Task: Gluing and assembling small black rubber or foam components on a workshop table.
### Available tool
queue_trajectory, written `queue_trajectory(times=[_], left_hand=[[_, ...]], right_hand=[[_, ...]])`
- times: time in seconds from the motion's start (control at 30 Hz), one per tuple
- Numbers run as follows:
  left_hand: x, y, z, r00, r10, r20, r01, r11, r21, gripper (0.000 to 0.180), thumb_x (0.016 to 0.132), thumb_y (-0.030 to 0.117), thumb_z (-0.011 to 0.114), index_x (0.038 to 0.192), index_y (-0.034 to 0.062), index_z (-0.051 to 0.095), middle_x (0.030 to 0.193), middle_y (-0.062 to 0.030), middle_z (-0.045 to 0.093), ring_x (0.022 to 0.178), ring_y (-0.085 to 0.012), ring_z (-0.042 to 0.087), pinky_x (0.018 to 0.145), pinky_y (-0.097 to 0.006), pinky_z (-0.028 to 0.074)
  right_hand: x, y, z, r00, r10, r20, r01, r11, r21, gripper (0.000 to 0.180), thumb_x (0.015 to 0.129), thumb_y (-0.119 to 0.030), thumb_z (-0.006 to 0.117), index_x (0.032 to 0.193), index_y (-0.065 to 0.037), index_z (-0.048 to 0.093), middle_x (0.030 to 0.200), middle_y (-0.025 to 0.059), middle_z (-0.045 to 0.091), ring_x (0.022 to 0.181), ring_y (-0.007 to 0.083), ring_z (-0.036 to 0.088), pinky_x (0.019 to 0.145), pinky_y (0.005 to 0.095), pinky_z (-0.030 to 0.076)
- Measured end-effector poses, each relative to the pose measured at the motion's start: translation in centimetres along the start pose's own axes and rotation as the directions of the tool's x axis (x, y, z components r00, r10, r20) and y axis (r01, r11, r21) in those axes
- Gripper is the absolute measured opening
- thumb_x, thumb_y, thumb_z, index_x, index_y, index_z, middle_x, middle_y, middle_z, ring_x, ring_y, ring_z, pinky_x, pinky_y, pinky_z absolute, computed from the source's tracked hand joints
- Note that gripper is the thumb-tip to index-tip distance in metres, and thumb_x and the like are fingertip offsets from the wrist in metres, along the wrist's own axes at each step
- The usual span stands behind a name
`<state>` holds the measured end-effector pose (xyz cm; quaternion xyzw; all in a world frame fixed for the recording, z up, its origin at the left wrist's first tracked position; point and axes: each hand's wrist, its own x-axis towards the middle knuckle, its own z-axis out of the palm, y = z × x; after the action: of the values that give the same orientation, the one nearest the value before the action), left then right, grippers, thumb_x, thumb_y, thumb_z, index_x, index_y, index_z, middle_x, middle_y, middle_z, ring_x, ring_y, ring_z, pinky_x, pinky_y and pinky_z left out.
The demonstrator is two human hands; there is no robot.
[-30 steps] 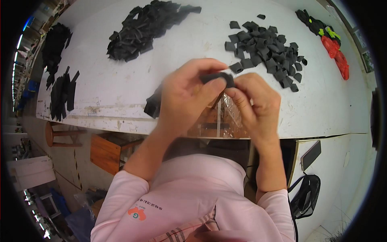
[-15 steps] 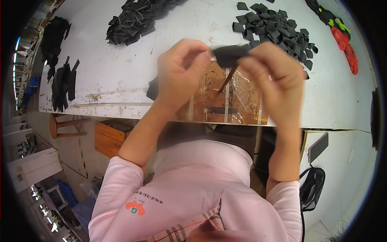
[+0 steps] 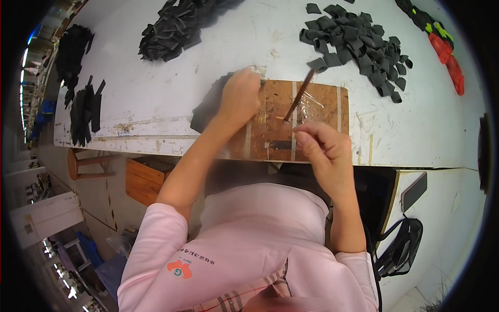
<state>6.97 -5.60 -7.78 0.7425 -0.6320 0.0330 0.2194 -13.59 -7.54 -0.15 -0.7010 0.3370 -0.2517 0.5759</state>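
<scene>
My left hand is curled into a fist, knuckles up, on the left end of a worn wooden board. It sits right beside a stack of black pieces, and whatever is under its fingers is hidden. My right hand hovers over the board's near edge with the fingers curled and thumb against forefinger, and nothing shows in it. A thin brown stick lies slanted on the board, its pale lower tip just left of my right thumb. One small black piece lies flat on the board near the front edge.
A heap of cut black pieces lies at the back right and another black heap at the back left. Red and green items are at the far right, black strips at the left end. A stool and wooden box stand below the table.
Both hands were raised together, holding a black piece between them. They have come apart: the left has dropped onto the board's left end, and the right has lowered to the front edge.
</scene>
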Motion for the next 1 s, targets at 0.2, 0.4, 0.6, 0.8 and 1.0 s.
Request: queue_trajectory(times=[0.2,0.4,0.6,0.8,1.0], left_hand=[[-1.7,2.7,-7.6,0.911,0.112,0.398,0.355,0.283,-0.891,0.007,0.079,0.006,0.056,0.078,0.0012,0.052,0.086,-0.0054,0.053,0.079,-0.0095,0.047,0.07,-0.022,0.039],[-3.3,5.5,-7.5,0.941,-0.146,0.305,0.329,0.194,-0.924,0.005,0.08,0.006,0.054,0.082,0.0007,0.053,0.081,-0.0033,0.053,0.071,-0.0069,0.048,0.065,-0.019,0.039],[-5.2,8.6,-7.8,0.883,-0.374,0.285,0.294,-0.036,-0.955,0.01,0.076,0.001,0.06,0.083,-0.0014,0.054,0.073,-0.0012,0.056,0.064,-0.0032,0.05,0.058,-0.015,0.041],[-4.9,9.1,-7.2,0.842,-0.388,0.374,0.38,-0.065,-0.923,0.003,0.076,-0.001,0.058,0.078,-0.002,0.056,0.067,-0.0019,0.057,0.057,-0.0034,0.05,0.051,-0.015,0.04],[-4.8,8.9,-7.6,0.877,-0.348,0.331,0.389,0.11,-0.915,0.002,0.077,-0.003,0.055,0.079,-0.0019,0.056,0.066,-0.0005,0.056,0.06,-0.0017,0.051,0.05,-0.015,0.04]], right_hand=[[0.0,0.0,1.2,0.908,-0.414,-0.066,0.35,0.835,-0.424,0.035,0.067,-0.011,0.068,0.097,-0.001,0.055,0.086,0.0118,0.055,0.074,0.0271,0.055,0.061,0.0327,0.046],[-0.1,0.6,2.0,0.972,-0.232,-0.029,0.213,0.932,-0.293,0.023,0.061,-0.004,0.069,0.079,-0.001,0.054,0.072,0.0098,0.052,0.062,0.0247,0.052,0.05,0.0321,0.041],[0.0,0.8,2.3,0.748,-0.654,-0.114,0.4,0.581,-0.708,0.018,0.057,0.0,0.063,0.065,-0.005,0.048,0.06,0.0074,0.041,0.051,0.0223,0.045,0.043,0.0332,0.035],[-0.4,0.2,2.3,0.768,-0.639,0.032,0.393,0.431,-0.813,0.018,0.061,-0.001,0.066,0.071,-0.004,0.051,0.064,0.0083,0.045,0.055,0.0248,0.047,0.046,0.0327,0.038],[-0.8,-0.6,1.1,0.952,-0.304,-0.017,0.293,0.931,-0.218,0.023,0.07,-0.002,0.064,0.092,0.0,0.057,0.075,0.0092,0.055,0.064,0.0192,0.056,0.054,0.0274,0.045]])
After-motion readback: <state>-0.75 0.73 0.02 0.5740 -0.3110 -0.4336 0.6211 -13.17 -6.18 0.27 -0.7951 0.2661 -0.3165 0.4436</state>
